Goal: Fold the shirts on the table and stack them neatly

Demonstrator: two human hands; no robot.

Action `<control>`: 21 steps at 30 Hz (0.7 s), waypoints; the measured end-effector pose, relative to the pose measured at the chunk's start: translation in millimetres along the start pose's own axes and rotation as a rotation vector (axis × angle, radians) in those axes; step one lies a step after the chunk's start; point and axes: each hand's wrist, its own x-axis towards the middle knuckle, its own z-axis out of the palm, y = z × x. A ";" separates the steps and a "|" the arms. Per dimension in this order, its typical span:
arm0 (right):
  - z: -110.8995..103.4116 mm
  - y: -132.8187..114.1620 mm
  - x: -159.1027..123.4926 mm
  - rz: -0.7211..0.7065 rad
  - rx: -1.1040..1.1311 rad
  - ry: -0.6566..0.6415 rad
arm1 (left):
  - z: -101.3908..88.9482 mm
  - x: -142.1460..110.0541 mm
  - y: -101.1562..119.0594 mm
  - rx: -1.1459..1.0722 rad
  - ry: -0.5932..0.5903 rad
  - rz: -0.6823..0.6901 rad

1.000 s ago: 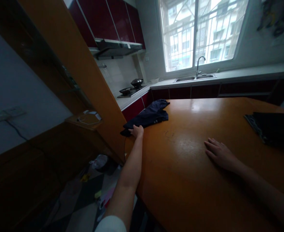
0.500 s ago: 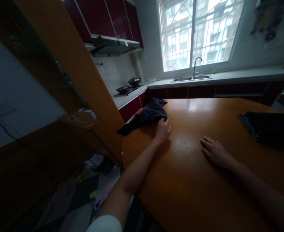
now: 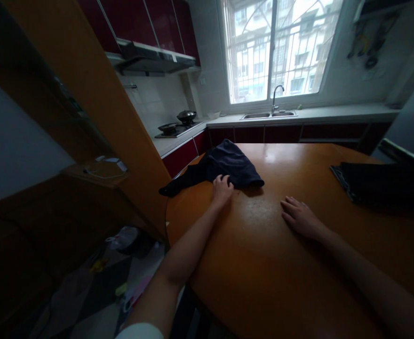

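Observation:
A dark navy garment [image 3: 233,162] lies partly spread at the table's far left, one narrow black end hanging toward the left rim. At its near edge is my left hand [image 3: 223,189], fingers bent and slightly apart, the tips touching the cloth. Nothing is visibly pinched between them. My right hand [image 3: 301,216] rests palm down and flat on the wooden table [image 3: 263,263], holding nothing. Farther right lies a folded stack of dark cloth [image 3: 383,183], apart from both hands.
Behind the table run a counter with a sink [image 3: 270,115] and a stove carrying pans [image 3: 186,116]. A wooden partition [image 3: 122,108] rises at left. On the floor below sit a bag-lined bin [image 3: 131,240] and scattered items.
The garment's near right part has spread out toward the right and toward me. My left hand has shifted along its edge and loosened its pinch. The right hand stays flat on the table.

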 end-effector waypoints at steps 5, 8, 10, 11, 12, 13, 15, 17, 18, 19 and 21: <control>0.0 -1.8 0.3 0.008 0.013 0.005 | -7.4 27.3 -56.7 0.028 -0.007 -0.369; -2.0 -4.7 0.4 0.014 0.017 0.005 | -1.1 35.9 -60.5 0.001 -0.022 -0.347; -4.1 -7.0 0.3 0.013 0.025 0.003 | 4.5 43.0 -54.3 -0.026 -0.025 -0.337; -5.4 -8.2 0.2 0.011 0.030 0.000 | 6.1 47.8 -49.9 -0.040 -0.021 -0.335; -6.7 -9.4 0.0 0.011 0.034 -0.005 | 6.4 53.7 -44.6 -0.052 -0.011 -0.331; -8.1 -10.6 -0.1 0.011 0.037 -0.011 | 5.1 61.1 -38.3 -0.062 0.003 -0.326; -11.1 -12.9 -0.4 0.016 0.046 -0.021 | -1.2 80.8 -20.3 -0.076 0.037 -0.297; -14.0 -15.1 -0.6 0.025 0.066 -0.024 | -7.9 104.9 9.1 -0.088 0.064 -0.234; -15.5 -16.0 -0.7 0.029 0.076 -0.025 | -9.1 116.6 29.1 -0.095 0.070 -0.185; -17.2 -16.9 -0.9 0.032 0.086 -0.027 | -7.7 126.6 52.6 -0.103 0.068 -0.127; -21.4 -18.3 -1.4 0.028 0.100 -0.032 | 4.7 136.8 107.5 -0.110 0.041 0.025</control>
